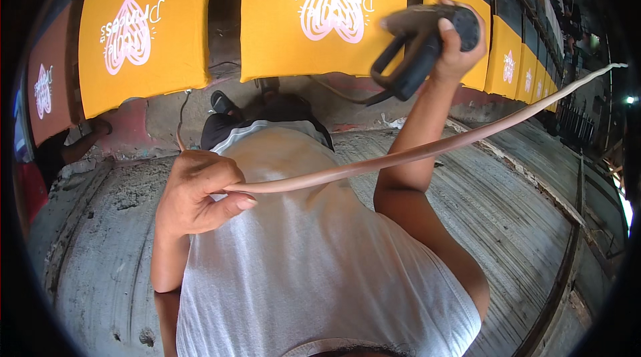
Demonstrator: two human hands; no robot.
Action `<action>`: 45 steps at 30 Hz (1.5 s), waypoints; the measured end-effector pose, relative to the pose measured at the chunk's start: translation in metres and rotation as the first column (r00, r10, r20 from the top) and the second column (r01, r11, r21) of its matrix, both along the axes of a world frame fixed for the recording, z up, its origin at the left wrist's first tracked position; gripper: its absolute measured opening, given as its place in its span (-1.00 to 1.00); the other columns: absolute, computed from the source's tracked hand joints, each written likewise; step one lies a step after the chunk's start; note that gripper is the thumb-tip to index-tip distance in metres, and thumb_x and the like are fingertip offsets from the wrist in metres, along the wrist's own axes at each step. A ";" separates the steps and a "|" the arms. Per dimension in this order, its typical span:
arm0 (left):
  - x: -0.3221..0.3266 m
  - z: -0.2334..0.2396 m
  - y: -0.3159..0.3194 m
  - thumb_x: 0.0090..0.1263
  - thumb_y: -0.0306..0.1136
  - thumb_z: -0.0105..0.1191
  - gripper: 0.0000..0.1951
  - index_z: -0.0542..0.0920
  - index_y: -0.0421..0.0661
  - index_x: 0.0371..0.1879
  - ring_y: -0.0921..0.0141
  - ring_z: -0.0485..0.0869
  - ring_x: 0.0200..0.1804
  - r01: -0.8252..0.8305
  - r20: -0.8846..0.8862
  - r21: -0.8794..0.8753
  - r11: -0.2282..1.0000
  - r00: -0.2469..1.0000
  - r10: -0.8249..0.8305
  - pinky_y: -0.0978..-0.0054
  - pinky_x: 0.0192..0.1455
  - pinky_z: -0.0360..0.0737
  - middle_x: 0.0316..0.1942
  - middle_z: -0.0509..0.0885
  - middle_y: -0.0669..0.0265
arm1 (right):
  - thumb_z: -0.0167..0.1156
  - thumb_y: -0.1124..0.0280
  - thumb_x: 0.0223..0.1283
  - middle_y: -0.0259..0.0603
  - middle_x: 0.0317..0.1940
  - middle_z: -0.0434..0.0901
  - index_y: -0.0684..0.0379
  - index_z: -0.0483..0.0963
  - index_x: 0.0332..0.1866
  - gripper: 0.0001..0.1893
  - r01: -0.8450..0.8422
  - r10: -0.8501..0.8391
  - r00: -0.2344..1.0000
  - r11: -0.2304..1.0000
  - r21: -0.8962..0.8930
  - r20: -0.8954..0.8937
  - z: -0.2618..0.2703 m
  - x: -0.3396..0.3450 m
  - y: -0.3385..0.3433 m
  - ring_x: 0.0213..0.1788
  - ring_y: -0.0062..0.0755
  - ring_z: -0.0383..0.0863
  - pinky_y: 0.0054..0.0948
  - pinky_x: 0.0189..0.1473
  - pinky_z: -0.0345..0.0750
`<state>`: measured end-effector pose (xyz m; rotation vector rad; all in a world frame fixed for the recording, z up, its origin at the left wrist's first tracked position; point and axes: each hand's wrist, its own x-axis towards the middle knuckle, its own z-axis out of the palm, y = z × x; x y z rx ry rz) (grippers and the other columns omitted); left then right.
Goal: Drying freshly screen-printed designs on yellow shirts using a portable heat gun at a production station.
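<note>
My right hand (458, 46) grips a black heat gun (418, 46) around its round, vented rear end. The gun is slightly blurred, with its nozzle towards the left, over the right side of the middle yellow printed fabric panel (270, 21). Between the thumb and fingers of my left hand (200, 191) is a pinkish-brown cord (350, 169). From there the cord sweeps up to the right, in front of my right forearm. A thinner stretch of cord (184, 119) also rises from behind my left hand towards the left yellow fabric panel (185, 31).
More yellow panels (508, 64) line up at the right, and a brown printed panel (55, 81) lies at far left. A person's leg (85, 141) shows under the panels. Another cable (340, 92) hangs below the heat gun. The floor (501, 196) is worn and grooved.
</note>
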<state>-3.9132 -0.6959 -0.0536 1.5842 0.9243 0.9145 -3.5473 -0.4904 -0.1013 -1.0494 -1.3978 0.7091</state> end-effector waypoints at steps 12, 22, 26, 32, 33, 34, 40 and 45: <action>0.000 -0.008 0.007 0.27 -0.13 0.37 -0.66 0.59 -0.12 -0.54 0.30 0.49 -0.65 -0.060 -0.103 0.025 0.998 0.993 0.062 0.38 -0.58 0.36 -0.66 0.50 0.32 | 0.52 0.32 -0.17 -0.15 -0.19 0.71 0.32 0.53 -0.01 -0.44 -0.125 0.126 0.992 0.992 -0.024 0.031 -0.007 -0.054 -0.016 -0.18 -0.42 0.70 -0.39 -0.02 0.62; 0.006 -0.005 0.009 0.29 -0.15 0.35 -0.68 0.60 -0.12 -0.53 0.30 0.50 -0.65 -0.063 -0.058 0.027 0.998 0.996 0.065 0.39 -0.57 0.37 -0.67 0.48 0.34 | 0.47 0.34 -0.12 -0.03 -0.20 0.72 0.36 0.52 -0.02 -0.49 0.082 -0.079 0.995 0.995 0.055 -0.053 0.007 0.001 -0.006 -0.18 -0.34 0.72 -0.39 0.00 0.64; 0.011 -0.011 0.013 0.31 -0.18 0.33 -0.69 0.60 -0.13 -0.53 0.30 0.50 -0.65 -0.012 -0.056 0.032 0.999 0.998 0.014 0.39 -0.58 0.37 -0.66 0.49 0.33 | 0.51 0.27 -0.13 -0.12 -0.16 0.69 0.31 0.52 -0.01 -0.45 -0.195 0.195 0.981 0.980 0.041 0.000 -0.003 -0.082 0.001 -0.13 -0.41 0.67 -0.41 0.01 0.59; 0.012 -0.007 0.015 0.31 -0.21 0.34 -0.71 0.60 -0.13 -0.52 0.30 0.51 -0.64 -0.030 -0.043 0.032 0.999 0.999 0.032 0.38 -0.57 0.37 -0.66 0.49 0.32 | 0.52 0.38 -0.13 -0.11 -0.21 0.72 0.31 0.52 -0.03 -0.49 -0.119 0.123 0.988 0.991 0.057 -0.088 0.003 -0.021 0.016 -0.23 -0.41 0.72 -0.40 -0.06 0.66; 0.013 -0.007 0.014 0.31 -0.21 0.34 -0.71 0.60 -0.13 -0.52 0.30 0.51 -0.64 -0.031 -0.040 0.032 0.999 0.999 0.032 0.38 -0.57 0.37 -0.66 0.49 0.32 | 0.52 0.39 -0.12 -0.11 -0.21 0.72 0.31 0.53 -0.03 -0.51 -0.082 0.086 0.993 0.995 0.060 -0.084 0.006 -0.013 0.017 -0.23 -0.41 0.72 -0.41 -0.06 0.65; 0.014 -0.008 0.013 0.30 -0.21 0.34 -0.71 0.60 -0.13 -0.52 0.30 0.51 -0.64 -0.025 -0.044 0.021 0.999 0.999 0.026 0.38 -0.57 0.37 -0.66 0.49 0.32 | 0.52 0.39 -0.12 -0.11 -0.21 0.72 0.31 0.53 -0.03 -0.51 -0.083 0.088 0.993 0.995 0.060 -0.082 0.003 -0.012 0.020 -0.23 -0.41 0.72 -0.41 -0.06 0.65; 0.014 -0.013 0.010 0.29 -0.22 0.35 -0.72 0.61 -0.13 -0.52 0.32 0.51 -0.64 -0.025 -0.062 0.014 1.000 0.998 0.026 0.39 -0.56 0.38 -0.66 0.49 0.34 | 0.50 0.26 -0.17 -0.16 -0.16 0.65 0.32 0.54 -0.02 -0.44 -0.328 0.330 0.942 0.944 0.032 -0.057 0.004 -0.104 0.010 -0.10 -0.42 0.63 -0.42 0.02 0.55; 0.015 -0.008 0.007 0.27 -0.23 0.37 -0.73 0.61 -0.12 -0.53 0.32 0.51 -0.63 -0.057 -0.076 0.014 0.998 0.995 0.058 0.39 -0.55 0.38 -0.66 0.49 0.34 | 0.43 0.34 -0.11 -0.03 -0.17 0.72 0.32 0.53 -0.01 -0.51 -0.134 0.137 0.988 0.990 0.037 -0.072 0.007 -0.047 0.023 -0.16 -0.32 0.72 -0.34 0.04 0.64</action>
